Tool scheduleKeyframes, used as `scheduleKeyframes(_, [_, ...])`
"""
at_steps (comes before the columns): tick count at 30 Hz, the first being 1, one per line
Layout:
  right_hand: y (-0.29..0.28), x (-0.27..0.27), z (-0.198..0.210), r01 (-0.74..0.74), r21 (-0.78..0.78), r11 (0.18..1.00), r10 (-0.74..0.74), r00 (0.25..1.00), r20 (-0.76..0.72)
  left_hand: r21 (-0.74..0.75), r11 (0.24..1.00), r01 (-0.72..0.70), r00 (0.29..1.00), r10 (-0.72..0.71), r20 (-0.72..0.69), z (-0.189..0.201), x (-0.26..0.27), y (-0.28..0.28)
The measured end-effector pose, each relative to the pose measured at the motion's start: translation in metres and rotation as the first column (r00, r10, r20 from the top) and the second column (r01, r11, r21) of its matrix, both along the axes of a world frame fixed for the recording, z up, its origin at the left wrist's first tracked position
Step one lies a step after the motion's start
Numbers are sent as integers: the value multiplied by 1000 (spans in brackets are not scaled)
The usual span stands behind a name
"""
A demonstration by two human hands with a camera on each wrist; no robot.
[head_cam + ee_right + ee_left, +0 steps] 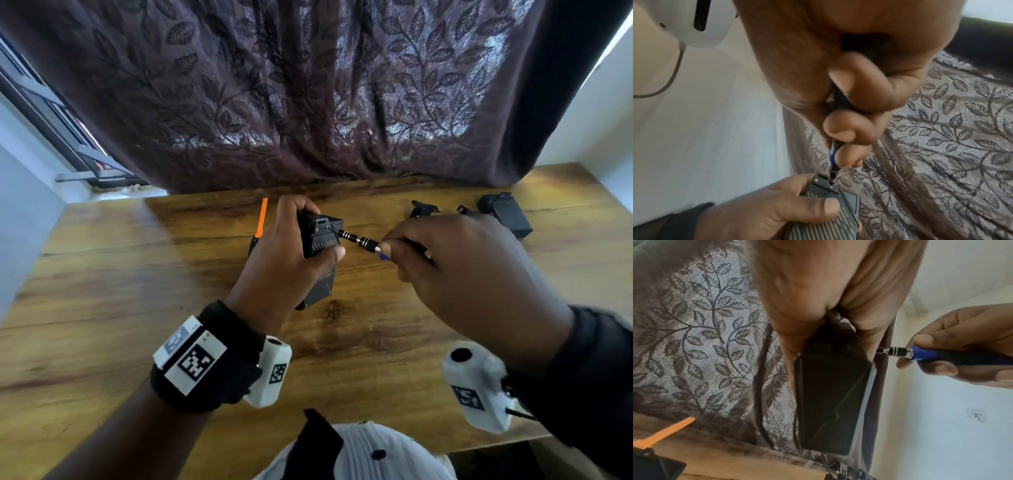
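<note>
Black case [320,236]: clamped in left hand [274,260], near table's [137,291] far edge.
Screwdriver [358,240]: pinched in right hand [472,274], tip against case.

Head view steeply down onto the table [102,274]; both wrist views close-up, the black box [830,402] and curtain [705,337] in common.

The left hand [291,246] sits at mid-scene with its fingers and thumb curled round a black casing [320,236] — its bare forearm [113,442] reaches in from the near left. The right hand [462,274], just right of it, pinches a screwdriver [359,240] between thumb and curled fingertips — its sleeved arm [589,370] enters from the near right.
</note>
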State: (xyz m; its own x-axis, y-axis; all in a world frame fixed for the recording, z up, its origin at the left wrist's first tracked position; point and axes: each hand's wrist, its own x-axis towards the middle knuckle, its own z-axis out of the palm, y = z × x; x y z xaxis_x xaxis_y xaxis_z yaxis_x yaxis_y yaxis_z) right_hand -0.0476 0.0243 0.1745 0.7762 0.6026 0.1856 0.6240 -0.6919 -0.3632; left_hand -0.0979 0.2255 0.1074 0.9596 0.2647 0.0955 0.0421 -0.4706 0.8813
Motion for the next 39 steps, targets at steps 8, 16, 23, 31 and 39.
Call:
scheduleKeyframes(8, [0, 3, 5, 88, 143, 986, 1, 848, -531, -98, 995, 36, 999, -35, 10, -8, -7, 0])
scheduleKeyframes(16, [-1, 1, -1, 65, 55, 996, -43, 942, -334, -142, 990, -5, 1000, 7, 18, -11, -4, -3])
scheduleKeyframes(23, [-1, -4, -2, 102, 62, 993, -88, 978, -189, -135, 991, -3, 998, 10, 56, -8, -3, -3])
scheduleKeyframes(31, [-1, -4, 2, 77, 76, 994, -59, 975, -213, -106, 994, 26, 998, -19, 66, -4, -5, -3])
scheduleKeyframes(39, [0, -5, 6, 49, 23, 999, -47, 995, -87, -49, 999, -18, 996, 22, 83, -6, -4, -2])
